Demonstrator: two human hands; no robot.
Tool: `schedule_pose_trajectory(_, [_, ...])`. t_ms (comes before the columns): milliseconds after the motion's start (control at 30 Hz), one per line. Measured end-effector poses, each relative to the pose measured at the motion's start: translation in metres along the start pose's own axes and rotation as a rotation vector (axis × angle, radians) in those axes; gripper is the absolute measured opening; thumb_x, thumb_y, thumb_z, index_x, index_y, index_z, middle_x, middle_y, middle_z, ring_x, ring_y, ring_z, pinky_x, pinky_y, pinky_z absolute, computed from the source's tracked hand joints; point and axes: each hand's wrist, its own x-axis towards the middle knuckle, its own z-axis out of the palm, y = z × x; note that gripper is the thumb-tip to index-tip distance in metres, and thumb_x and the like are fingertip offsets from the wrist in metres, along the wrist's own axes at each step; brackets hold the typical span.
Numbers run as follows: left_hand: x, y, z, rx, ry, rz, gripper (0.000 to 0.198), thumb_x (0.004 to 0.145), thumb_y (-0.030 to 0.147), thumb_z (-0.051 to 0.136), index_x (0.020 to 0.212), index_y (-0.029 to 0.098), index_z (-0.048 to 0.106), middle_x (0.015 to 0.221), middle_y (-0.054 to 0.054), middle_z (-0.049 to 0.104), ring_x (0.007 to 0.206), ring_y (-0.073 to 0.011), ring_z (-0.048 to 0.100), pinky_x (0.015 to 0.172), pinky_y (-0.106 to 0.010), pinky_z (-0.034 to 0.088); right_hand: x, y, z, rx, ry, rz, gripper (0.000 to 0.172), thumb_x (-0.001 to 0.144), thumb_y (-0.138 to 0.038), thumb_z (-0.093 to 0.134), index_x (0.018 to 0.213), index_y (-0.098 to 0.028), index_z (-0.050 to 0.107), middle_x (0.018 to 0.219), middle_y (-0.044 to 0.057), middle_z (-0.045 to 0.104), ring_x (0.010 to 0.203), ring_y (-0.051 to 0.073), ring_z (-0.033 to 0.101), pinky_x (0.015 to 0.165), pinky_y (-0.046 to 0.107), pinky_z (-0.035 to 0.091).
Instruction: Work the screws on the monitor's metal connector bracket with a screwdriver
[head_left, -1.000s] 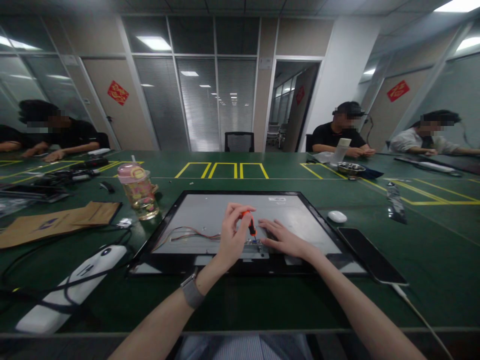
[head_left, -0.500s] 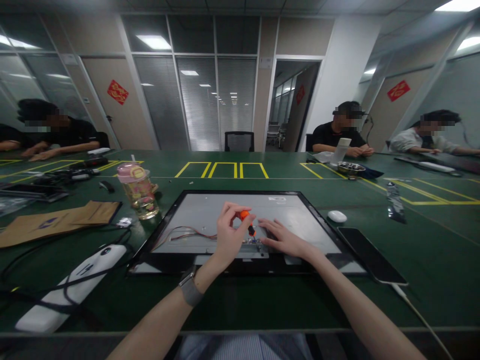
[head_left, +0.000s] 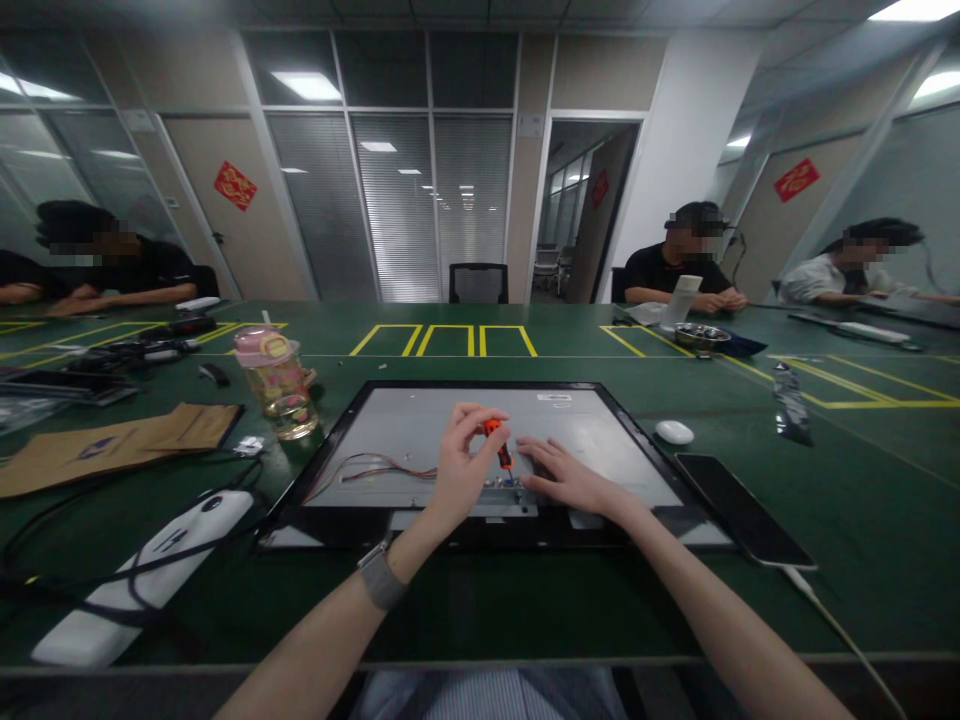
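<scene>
My left hand [head_left: 463, 462] is closed around an orange and black screwdriver [head_left: 504, 455], its shaft pointing down. The tip meets a small strip of parts [head_left: 510, 487] near the front edge of a flat display panel [head_left: 607, 425], which lies with its grey metal back up and a black frame around it. Spread flat on the panel, just right of the screwdriver, is my right hand [head_left: 574, 478], fingers stretched out and holding nothing. Thin coloured wires [head_left: 375, 462] run leftward across the panel from under my left hand.
Left of the panel stand a pink-lidded bottle [head_left: 276, 385], a brown paper envelope [head_left: 127, 445] and a white power strip [head_left: 150, 580] with black cables. A phone [head_left: 742, 510] on a cable and a white case [head_left: 674, 432] lie right. Several people sit across the table [head_left: 465, 610].
The screwdriver's handle has turned slightly in my left hand, its tip staying at the same spot. My right hand has hardly moved.
</scene>
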Motion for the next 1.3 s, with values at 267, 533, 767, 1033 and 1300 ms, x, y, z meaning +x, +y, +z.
schedule_pose_trajectory(267, [-0.0014, 0.0018, -0.0003, -0.046, -0.030, -0.036, 0.025, 0.095, 0.025, 0.043, 0.107, 0.018, 0.064, 0.097, -0.006, 0.060, 0.089, -0.0144, 0.060, 0.082, -0.027, 0.047, 0.0010, 0.0023, 0.0013, -0.001, -0.004, -0.005, 0.058, 0.093, -0.059, 0.040, 0.136, -0.022, 0.044, 0.148, 0.010, 0.037, 0.138, 0.028, 0.029, 0.115, 0.051, 0.008])
schedule_pose_trajectory(533, [-0.0032, 0.0024, 0.0015, 0.034, -0.001, -0.002, 0.022, 0.090, 0.028, 0.053, 0.105, 0.020, 0.067, 0.091, -0.003, 0.055, 0.079, -0.0115, 0.058, 0.072, -0.023, 0.048, 0.0009, 0.0036, 0.0027, -0.001, 0.001, -0.005, 0.058, 0.093, -0.060, 0.039, 0.138, -0.022, 0.043, 0.148, 0.010, 0.037, 0.138, 0.027, 0.028, 0.115, 0.052, 0.007])
schedule_pose_trajectory(767, [-0.0023, 0.0003, 0.0006, -0.086, -0.079, -0.054, 0.031, 0.095, 0.027, 0.041, 0.117, 0.019, 0.060, 0.109, -0.009, 0.064, 0.101, -0.0186, 0.062, 0.092, -0.033, 0.047, 0.0016, 0.0040, 0.0018, -0.018, -0.012, -0.007, 0.059, 0.093, -0.059, 0.039, 0.137, -0.020, 0.042, 0.149, 0.012, 0.036, 0.138, 0.027, 0.029, 0.114, 0.053, 0.009])
schedule_pose_trajectory(1033, [-0.0022, 0.0021, 0.0011, -0.058, -0.081, -0.018, 0.025, 0.089, 0.027, 0.054, 0.110, 0.020, 0.066, 0.100, -0.007, 0.062, 0.091, -0.0157, 0.061, 0.082, -0.028, 0.050, 0.0003, 0.0029, 0.0022, 0.009, -0.001, -0.002, 0.059, 0.093, -0.061, 0.038, 0.138, -0.023, 0.042, 0.149, 0.009, 0.037, 0.138, 0.027, 0.028, 0.115, 0.051, 0.007])
schedule_pose_trajectory(1300, [-0.0031, 0.0068, 0.0003, -0.049, -0.052, -0.006, 0.029, 0.094, 0.028, 0.044, 0.111, 0.019, 0.066, 0.112, -0.009, 0.059, 0.097, -0.0170, 0.060, 0.088, -0.032, 0.049, -0.0003, -0.0005, -0.0013, 0.002, -0.020, 0.004, 0.058, 0.093, -0.061, 0.038, 0.137, -0.023, 0.043, 0.149, 0.009, 0.036, 0.138, 0.027, 0.029, 0.115, 0.051, 0.008])
